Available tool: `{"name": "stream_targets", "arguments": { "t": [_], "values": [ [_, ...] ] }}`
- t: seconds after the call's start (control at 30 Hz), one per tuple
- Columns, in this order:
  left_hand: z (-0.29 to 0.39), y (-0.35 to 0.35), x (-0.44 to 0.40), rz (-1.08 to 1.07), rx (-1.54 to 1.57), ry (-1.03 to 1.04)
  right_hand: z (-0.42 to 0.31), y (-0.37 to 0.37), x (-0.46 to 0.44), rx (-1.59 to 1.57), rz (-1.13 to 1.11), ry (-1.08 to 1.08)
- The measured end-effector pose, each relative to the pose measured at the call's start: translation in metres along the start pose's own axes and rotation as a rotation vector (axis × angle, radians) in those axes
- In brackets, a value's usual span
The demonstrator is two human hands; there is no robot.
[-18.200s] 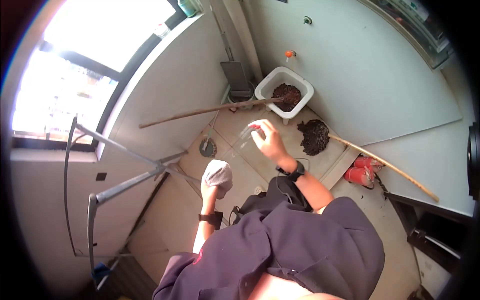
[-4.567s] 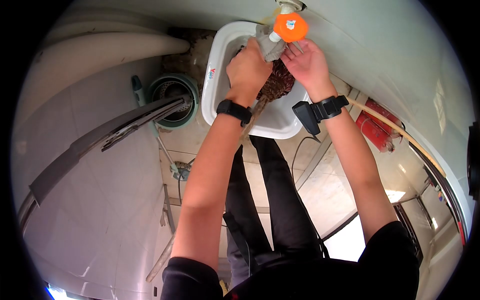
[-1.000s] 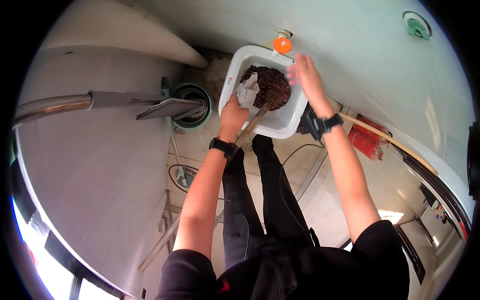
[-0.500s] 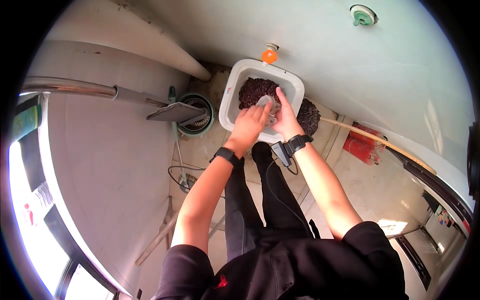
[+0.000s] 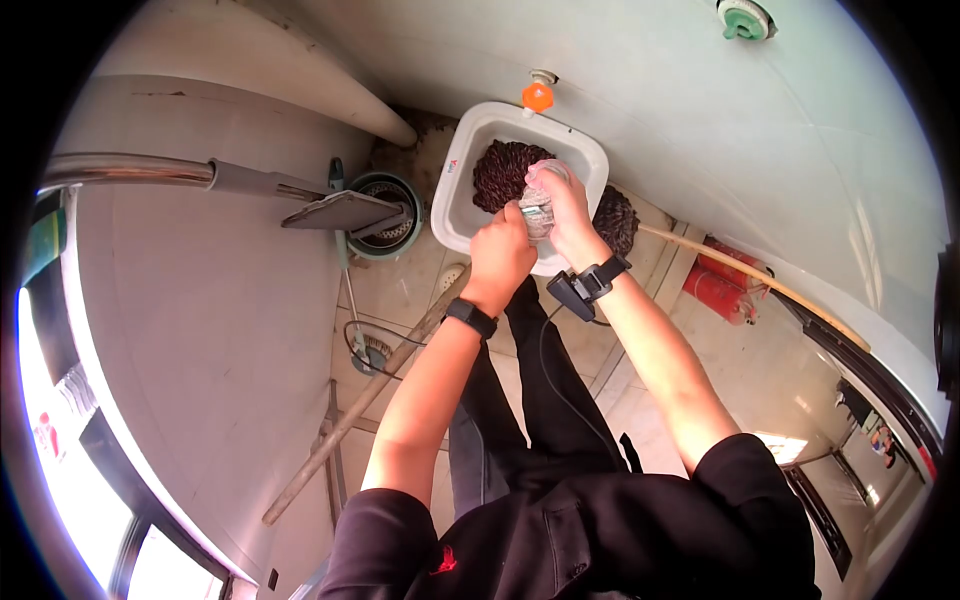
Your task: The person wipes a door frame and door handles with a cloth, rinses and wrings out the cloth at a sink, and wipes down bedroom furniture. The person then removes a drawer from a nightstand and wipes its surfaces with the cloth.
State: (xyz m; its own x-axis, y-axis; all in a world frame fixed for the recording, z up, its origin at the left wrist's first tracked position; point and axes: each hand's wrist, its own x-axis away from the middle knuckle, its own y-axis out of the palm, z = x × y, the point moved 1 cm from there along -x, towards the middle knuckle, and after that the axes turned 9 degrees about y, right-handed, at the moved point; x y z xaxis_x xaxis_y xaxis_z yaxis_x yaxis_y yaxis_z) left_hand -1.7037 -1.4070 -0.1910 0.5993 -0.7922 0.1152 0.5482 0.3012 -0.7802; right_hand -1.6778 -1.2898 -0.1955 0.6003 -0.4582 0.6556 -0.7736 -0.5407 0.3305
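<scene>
Over the white basin (image 5: pixel 447 190), a crumpled grey-white cloth (image 5: pixel 538 208) is held between both hands. My left hand (image 5: pixel 502 255) is closed on its lower left side. My right hand (image 5: pixel 562 205) wraps round the cloth from the right, fingers curled over its top. A dark reddish mop head (image 5: pixel 505 178) lies in the basin just behind the hands. The orange tap handle (image 5: pixel 538 97) sits on the wall above the basin's back rim.
Left of the basin stands a green bucket (image 5: pixel 412 238) beside a grey flat mop (image 5: pixel 345 210). A wooden pole (image 5: pixel 340 432) slants at lower left. Another mop head (image 5: pixel 615 222), its light handle (image 5: pixel 755 275) and red extinguishers (image 5: pixel 718 290) are on the right.
My left fingers have gone from spread to closed on the cloth. My right hand, upright with extended fingers half a second ago, now curls round it. The view has shifted slightly.
</scene>
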Motion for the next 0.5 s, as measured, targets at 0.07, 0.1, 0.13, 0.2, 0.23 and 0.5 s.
{"name": "stream_targets", "arguments": {
  "t": [0.07,0.1,0.13,0.2,0.23,0.5],
  "values": [
    [-0.001,-0.006,-0.003,-0.072,-0.025,-0.026,-0.009,0.002,0.005,0.004,-0.066,0.010],
    [-0.002,-0.008,-0.004,-0.086,-0.003,-0.009,-0.013,0.004,0.007,0.009,-0.131,0.018],
    [-0.001,-0.009,-0.004,-0.102,0.019,0.007,-0.015,0.005,0.009,0.006,-0.129,0.023],
    [0.000,-0.016,-0.008,-0.105,0.046,0.038,-0.021,0.008,0.011,0.008,-0.168,-0.051],
    [0.001,-0.019,-0.010,-0.103,0.074,0.069,-0.023,0.008,0.011,0.005,-0.169,-0.051],
    [0.020,-0.016,-0.021,-0.009,0.531,0.049,-0.045,-0.003,0.006,-0.101,-0.282,-0.019]
  ]
}}
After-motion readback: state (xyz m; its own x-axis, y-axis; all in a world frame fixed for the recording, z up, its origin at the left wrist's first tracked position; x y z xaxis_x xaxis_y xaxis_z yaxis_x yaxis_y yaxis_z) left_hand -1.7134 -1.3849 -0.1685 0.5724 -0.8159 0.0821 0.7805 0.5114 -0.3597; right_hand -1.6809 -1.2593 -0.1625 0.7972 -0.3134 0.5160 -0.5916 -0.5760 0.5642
